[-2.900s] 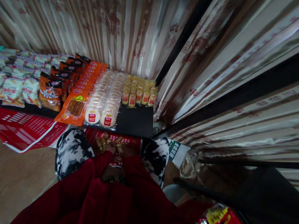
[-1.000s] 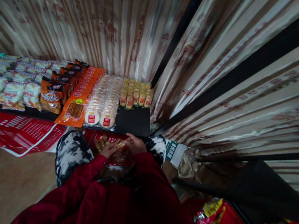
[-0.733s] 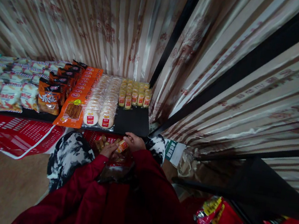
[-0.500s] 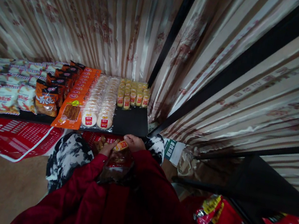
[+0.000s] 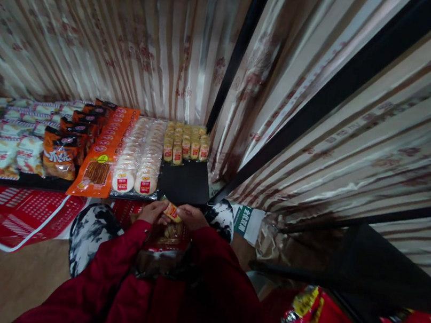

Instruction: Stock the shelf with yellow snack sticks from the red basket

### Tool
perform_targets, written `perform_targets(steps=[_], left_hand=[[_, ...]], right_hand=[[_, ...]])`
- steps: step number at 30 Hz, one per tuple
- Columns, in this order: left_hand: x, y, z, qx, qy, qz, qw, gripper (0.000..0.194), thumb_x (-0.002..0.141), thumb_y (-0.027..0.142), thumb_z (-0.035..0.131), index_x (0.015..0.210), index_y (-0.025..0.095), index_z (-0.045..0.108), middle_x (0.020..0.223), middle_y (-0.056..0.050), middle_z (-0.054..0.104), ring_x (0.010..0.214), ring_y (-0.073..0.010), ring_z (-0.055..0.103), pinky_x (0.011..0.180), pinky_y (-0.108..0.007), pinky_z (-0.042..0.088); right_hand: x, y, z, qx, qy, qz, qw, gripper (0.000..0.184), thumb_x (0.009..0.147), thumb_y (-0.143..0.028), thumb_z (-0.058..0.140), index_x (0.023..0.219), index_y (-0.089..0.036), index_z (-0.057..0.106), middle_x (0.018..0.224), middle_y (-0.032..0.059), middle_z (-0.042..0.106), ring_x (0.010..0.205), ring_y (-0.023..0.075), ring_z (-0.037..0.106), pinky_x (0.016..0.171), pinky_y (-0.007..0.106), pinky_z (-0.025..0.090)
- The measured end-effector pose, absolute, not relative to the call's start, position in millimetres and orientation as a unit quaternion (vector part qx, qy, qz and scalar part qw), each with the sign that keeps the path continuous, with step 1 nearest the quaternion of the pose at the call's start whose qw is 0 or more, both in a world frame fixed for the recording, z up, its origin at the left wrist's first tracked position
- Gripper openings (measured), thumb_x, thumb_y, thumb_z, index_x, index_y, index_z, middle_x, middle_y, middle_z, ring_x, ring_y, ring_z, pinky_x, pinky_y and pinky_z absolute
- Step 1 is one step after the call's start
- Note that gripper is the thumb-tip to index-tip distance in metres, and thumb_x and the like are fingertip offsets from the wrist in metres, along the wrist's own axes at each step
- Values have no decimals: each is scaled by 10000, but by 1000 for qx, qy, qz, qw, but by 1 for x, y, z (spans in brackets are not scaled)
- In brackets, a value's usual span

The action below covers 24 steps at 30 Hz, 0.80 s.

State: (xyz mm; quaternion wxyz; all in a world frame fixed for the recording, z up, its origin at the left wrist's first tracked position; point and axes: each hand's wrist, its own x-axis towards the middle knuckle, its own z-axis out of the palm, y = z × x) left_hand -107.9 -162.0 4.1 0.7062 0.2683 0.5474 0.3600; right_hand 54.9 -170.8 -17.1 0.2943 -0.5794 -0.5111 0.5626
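One small wrapped snack [image 5: 173, 212] sits between the fingertips of both hands — left hand [image 5: 154, 212] at its nine o'clock, right hand [image 5: 191, 216] at its three. Each grip is nearly closed, pinching one side of the wrapper, the middle left bare. Its long axis slants from about ten or eleven o'clock to four or five, the label facing up.

At twelve o'clock, on the black shelf [image 5: 183, 182], stand yellow packs [image 5: 185, 147], five at the front of their columns. To their nine o'clock run two columns of round crackers [image 5: 139, 158], then one row of orange packets [image 5: 97, 163]. One red basket [image 5: 15, 212] lies towards eight o'clock; dim packs [image 5: 173, 232] at six are too unclear to count.
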Motion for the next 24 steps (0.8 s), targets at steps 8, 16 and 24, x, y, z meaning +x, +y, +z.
perform_targets(steps=[8, 16, 24], left_hand=[[-96, -148, 16, 379, 536, 393, 644, 363, 654, 402, 693, 865, 140, 556, 466, 57, 566, 342, -63, 465, 368, -166, 355], [-82, -121, 13, 457, 569, 440, 523, 302, 691, 326, 633, 920, 144, 558, 557, 59, 568, 427, -68, 505, 447, -177, 408], [-72, -91, 8, 539, 624, 368, 429, 269, 735, 318, 606, 965, 177, 607, 731, 19, 631, 599, -96, 558, 611, -205, 440]], right_hand=[[52, -171, -9, -560, -489, 566, 356, 277, 810, -368, 482, 952, -163, 603, 717, 14, 641, 543, 114, 564, 513, 222, 444], [43, -165, 14, -680, -658, 178, 270, 312, 861, -282, 453, 1087, -166, 633, 961, 90, 640, 900, 188, 569, 843, 280, 424], [36, -145, 22, -735, -637, 118, 198, 370, 806, -361, 563, 1147, -221, 601, 1010, 68, 572, 905, 193, 515, 767, 261, 401]])
